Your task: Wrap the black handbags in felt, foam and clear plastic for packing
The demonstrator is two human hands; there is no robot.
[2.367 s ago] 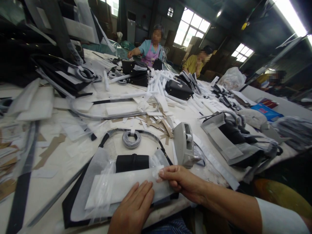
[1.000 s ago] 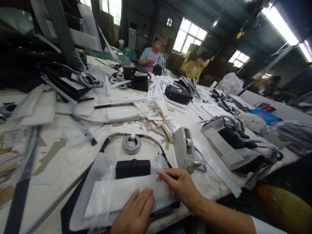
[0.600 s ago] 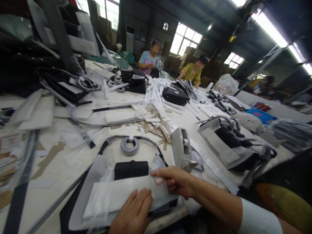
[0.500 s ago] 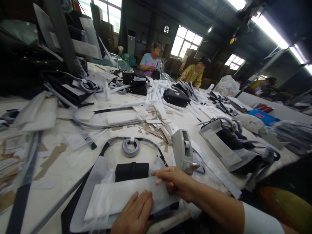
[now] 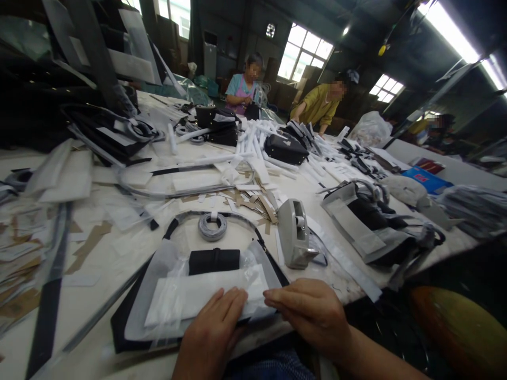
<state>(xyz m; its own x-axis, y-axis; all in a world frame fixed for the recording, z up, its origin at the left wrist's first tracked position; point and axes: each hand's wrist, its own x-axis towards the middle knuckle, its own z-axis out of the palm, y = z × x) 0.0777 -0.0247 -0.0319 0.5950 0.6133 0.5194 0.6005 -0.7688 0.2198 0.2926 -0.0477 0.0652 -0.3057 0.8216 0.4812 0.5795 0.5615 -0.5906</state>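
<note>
A black handbag (image 5: 120, 328), partly covered with thin white wrapping, lies flat on the table in front of me. On it rests a folded white padding sheet (image 5: 186, 298), with clear film wrinkled over its left part. My left hand (image 5: 216, 327) lies on the sheet's lower edge, fingers stretched out. At the sheet's right end, my right hand (image 5: 312, 311) has its thumb and fingers pressed together; whatever is between them is hidden. Above the sheet shows a black rolled piece (image 5: 214, 262). A wrapped strap coil (image 5: 212, 227) sits inside the bag's handle (image 5: 233, 215).
A grey tape dispenser (image 5: 293, 235) stands right of the bag. Another partly wrapped bag (image 5: 358, 224) lies farther right. Paper scraps (image 5: 253, 203), white tubes (image 5: 253, 140) and black bags (image 5: 285, 149) cover the table beyond. Two people (image 5: 242, 89) work across the table.
My right hand has moved right and down from the top of the sheet to its right end. My left hand stays on the sheet. The view has shifted slightly.
</note>
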